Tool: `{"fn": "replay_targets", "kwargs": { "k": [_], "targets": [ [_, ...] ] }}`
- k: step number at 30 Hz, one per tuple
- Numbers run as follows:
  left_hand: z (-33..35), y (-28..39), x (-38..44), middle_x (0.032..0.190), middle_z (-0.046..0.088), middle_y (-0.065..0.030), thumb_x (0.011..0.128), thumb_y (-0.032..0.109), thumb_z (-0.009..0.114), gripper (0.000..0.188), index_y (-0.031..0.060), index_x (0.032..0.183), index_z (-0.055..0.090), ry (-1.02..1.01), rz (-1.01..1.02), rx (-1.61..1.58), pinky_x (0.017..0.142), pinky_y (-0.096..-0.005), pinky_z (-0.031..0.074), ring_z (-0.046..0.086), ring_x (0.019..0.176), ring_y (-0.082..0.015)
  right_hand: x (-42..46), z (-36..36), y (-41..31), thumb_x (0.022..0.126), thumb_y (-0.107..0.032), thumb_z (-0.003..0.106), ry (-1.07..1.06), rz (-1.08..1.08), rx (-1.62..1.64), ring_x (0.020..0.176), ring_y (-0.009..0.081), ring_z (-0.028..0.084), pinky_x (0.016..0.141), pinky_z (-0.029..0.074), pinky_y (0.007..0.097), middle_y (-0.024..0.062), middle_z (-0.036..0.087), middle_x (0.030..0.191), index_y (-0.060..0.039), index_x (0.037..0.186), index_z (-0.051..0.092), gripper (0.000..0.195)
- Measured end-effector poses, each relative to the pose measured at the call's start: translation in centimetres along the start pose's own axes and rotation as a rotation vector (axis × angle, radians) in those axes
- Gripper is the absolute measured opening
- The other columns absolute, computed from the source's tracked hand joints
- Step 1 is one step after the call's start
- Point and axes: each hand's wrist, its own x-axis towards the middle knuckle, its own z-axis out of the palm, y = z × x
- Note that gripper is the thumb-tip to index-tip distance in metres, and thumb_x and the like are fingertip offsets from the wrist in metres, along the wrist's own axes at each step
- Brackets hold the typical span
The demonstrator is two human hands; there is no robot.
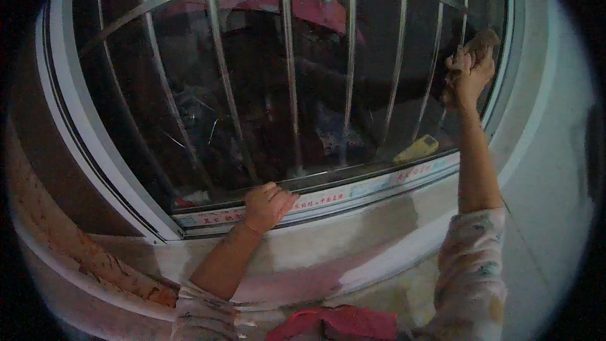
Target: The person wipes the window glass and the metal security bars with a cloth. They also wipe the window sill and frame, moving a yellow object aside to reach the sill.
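Note:
At the upper right of the window, my right hand [473, 68] holds a brownish crumpled cloth [484, 41] against the window glass [378, 94], close to the right side of the frame. A dim reflection of the hand shows in the pane. My left hand [269, 206] rests with bent fingers on the bottom rail of the window frame [360, 192], which bears strips with red writing; nothing shows in its grip.
Metal window bars [289, 57] stand behind the glass, with a curved crossbar above. A yellowish object [416, 148] lies near the lower right of the pane. Below runs a pale sill [303, 246]; a light wall [563, 151] stands at the right.

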Motion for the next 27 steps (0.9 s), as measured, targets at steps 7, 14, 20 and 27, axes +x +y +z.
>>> {"fn": "replay_targets", "kwargs": {
  "k": [7,14,20,27],
  "targets": [
    [-1.0,-0.8,-0.9,0.058,0.049,-0.0052,0.064,0.006,0.076,0.031,0.0111,0.058,0.046,0.036,0.029,-0.077,0.044,-0.0347,0.039,0.05,0.052,-0.0241,-14.6,-5.3,-16.8,0.068,-0.025,0.067,-0.3,-0.136,0.242,0.123,0.0405,0.035,0.102,0.027,0.0538,0.0164,0.041,0.134,-0.0177,0.129,0.05,0.063],
    [-1.4,-0.5,-0.6,0.055,0.05,-0.0075,0.067,0.0,0.071,0.029,0.0089,0.056,0.047,0.021,-0.018,-0.095,0.044,-0.0348,0.039,0.049,0.049,-0.0259,-17.7,-7.5,-13.2,0.062,-0.03,0.067,-0.565,-0.455,0.417,0.11,0.0341,0.048,0.09,0.04,0.0478,0.0079,0.048,0.126,-0.0267,0.11,0.06,0.048],
    [-0.6,0.0,0.1,0.057,0.052,-0.0084,0.068,-0.002,0.07,0.027,0.0081,0.058,0.048,0.08,-0.051,-0.113,0.044,-0.0339,0.038,0.05,0.049,-0.0258,-17.7,-6.1,0.9,0.081,-0.029,0.061,-0.107,0.372,0.291,0.118,0.0409,0.038,0.101,0.03,0.0495,0.0254,0.041,0.126,0.003,0.128,0.037,0.062],
    [-1.0,-0.4,0.1,0.058,0.053,-0.0088,0.07,-0.003,0.068,0.021,0.0069,0.061,0.052,0.001,-0.084,-0.2,0.046,-0.0349,0.038,0.05,0.049,-0.0267,-20.2,-5.3,-6.3,0.085,-0.027,0.056,-0.117,0.43,0.157,0.128,0.0464,0.024,0.107,0.02,0.0505,0.0296,0.026,0.139,0.0028,0.137,0.027,0.067]
  ]
}}
